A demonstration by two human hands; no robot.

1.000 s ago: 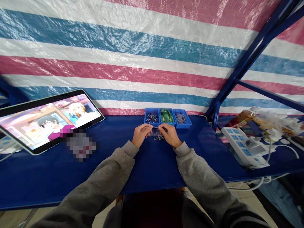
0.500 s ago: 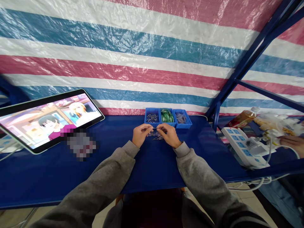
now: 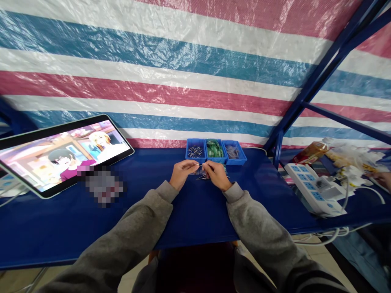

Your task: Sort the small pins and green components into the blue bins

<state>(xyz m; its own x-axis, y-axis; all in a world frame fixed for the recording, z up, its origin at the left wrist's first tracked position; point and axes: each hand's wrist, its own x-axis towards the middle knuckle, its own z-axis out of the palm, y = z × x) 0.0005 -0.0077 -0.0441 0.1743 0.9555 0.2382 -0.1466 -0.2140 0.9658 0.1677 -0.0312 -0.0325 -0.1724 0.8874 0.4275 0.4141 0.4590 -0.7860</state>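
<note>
My left hand [image 3: 183, 173] and my right hand [image 3: 217, 174] meet above the blue table, fingers pinched. A small thin metal piece [image 3: 200, 164] spans the gap between the fingertips; its exact kind is too small to make out. Under the hands lie several slim metal pieces [image 3: 201, 177], partly covered by my fingers. Just beyond stand three blue bins in a row. The left bin [image 3: 196, 142] holds slim metal pieces, the middle bin [image 3: 216, 159] green packets, and the right bin [image 3: 238, 162] clear plastic bits or bags.
A tablet [image 3: 65, 152] playing a cartoon leans at the left, with a blurred-out item [image 3: 105, 185] before it. To the right are a white power strip [image 3: 314, 189], a bottle [image 3: 311, 151], plastic bags and blue frame posts [image 3: 277, 142]. Another person's hand [image 3: 383, 179] shows at the far right.
My hands have shifted slightly, and the fingertips are closer together around the thin piece. At the far right, the other person's hand has drawn back toward the edge.
</note>
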